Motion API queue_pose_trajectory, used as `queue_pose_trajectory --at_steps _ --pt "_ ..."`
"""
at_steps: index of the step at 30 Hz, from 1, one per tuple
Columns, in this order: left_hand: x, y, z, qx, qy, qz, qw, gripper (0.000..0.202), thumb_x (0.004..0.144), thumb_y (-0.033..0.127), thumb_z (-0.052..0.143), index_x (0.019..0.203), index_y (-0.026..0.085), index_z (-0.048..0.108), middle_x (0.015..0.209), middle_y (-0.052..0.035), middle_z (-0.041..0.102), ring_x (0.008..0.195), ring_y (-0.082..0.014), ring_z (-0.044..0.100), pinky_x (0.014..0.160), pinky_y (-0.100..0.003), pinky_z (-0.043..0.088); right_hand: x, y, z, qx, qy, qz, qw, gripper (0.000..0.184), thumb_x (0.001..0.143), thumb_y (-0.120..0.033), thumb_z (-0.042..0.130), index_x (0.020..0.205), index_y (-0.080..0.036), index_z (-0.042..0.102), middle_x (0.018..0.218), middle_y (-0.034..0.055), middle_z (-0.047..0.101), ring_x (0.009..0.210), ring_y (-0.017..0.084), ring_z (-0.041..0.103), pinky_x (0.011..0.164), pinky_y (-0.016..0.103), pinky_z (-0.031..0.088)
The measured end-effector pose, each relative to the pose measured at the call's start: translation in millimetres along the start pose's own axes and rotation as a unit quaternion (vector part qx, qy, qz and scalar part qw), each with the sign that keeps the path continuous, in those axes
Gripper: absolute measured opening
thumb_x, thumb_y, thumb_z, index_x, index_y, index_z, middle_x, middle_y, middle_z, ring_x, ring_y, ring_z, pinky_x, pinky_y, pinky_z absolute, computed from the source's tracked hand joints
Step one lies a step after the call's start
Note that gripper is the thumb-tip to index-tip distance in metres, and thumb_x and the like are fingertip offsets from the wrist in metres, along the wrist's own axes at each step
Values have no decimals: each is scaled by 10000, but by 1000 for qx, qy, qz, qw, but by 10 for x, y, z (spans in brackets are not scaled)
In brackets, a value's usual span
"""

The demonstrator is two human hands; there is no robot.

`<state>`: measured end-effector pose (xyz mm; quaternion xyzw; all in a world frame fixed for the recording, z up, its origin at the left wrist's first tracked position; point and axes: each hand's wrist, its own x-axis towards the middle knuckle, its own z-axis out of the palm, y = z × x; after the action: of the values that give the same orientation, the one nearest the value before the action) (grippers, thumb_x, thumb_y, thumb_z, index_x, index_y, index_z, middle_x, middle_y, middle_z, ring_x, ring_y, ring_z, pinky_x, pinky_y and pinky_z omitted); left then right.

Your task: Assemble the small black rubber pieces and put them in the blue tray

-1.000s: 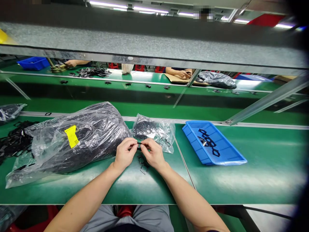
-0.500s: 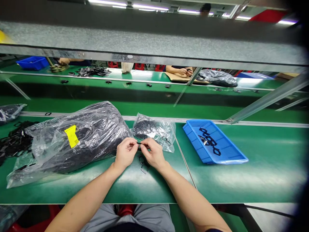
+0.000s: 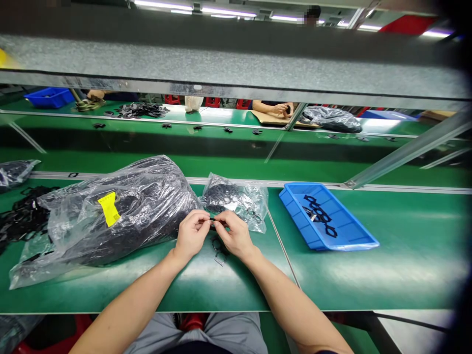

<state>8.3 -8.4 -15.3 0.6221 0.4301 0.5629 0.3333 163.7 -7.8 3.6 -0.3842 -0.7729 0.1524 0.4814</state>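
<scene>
My left hand [image 3: 192,232] and my right hand [image 3: 233,233] meet over the green table, both closed in a pinch on one small black part [image 3: 212,219]. Fingers cover most of that part, so its full shape is hidden. On the table just below my right hand lie a few thin ring-shaped pieces [image 3: 220,256]. Behind my hands rests a small clear bag [image 3: 236,196] of black ring-like parts. A large clear plastic bag [image 3: 129,211] full of dark parts, with a yellow label [image 3: 109,209], lies beside my left hand.
A blue tray [image 3: 295,216] holding several black ring-shaped parts stands to the right. Loose black parts [image 3: 22,216] are heaped at the far left. A metal beam [image 3: 405,147] slants up at the right. Across the bench, co-workers' hands [image 3: 282,109] handle parts.
My hands keep almost the same place and grip on the black part. Across the bench, a co-worker's hands have shifted slightly.
</scene>
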Motion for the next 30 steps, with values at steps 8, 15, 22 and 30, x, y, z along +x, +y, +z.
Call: queue_pose_trajectory --at_steps 8,15,22,30 --pt "49 -25 14 -170 1 -151 974 116 754 213 669 846 159 623 857 -40 664 731 -135 652 694 -263 533 -3 14 -7 5 2 12 1000 92 897 -187 508 909 -199 598 784 34 590 699 151 558 623 277 478" --pt "57 44 -25 -150 25 -149 977 103 726 209 693 797 155 642 844 -36 680 726 -136 654 705 -261 529 -63 95 93 117 -29 139 983 140 880 -273 549 989 -202 601 809 28 592 644 134 575 572 263 505" --pt "36 22 -9 -130 14 -141 981 114 760 237 661 839 156 649 848 -46 686 709 -139 652 701 -272 538 -98 140 113 140 -22 170 975 211 858 -305 582 1037 -201 626 832 37 624 696 150 602 612 270 524" --pt "28 36 -25 -103 5 -123 987 129 761 252 667 847 159 643 825 -37 676 714 -131 638 685 -255 534 -67 118 111 224 -83 249 939 229 849 -361 588 988 -189 650 702 7 599 529 117 554 456 234 486"
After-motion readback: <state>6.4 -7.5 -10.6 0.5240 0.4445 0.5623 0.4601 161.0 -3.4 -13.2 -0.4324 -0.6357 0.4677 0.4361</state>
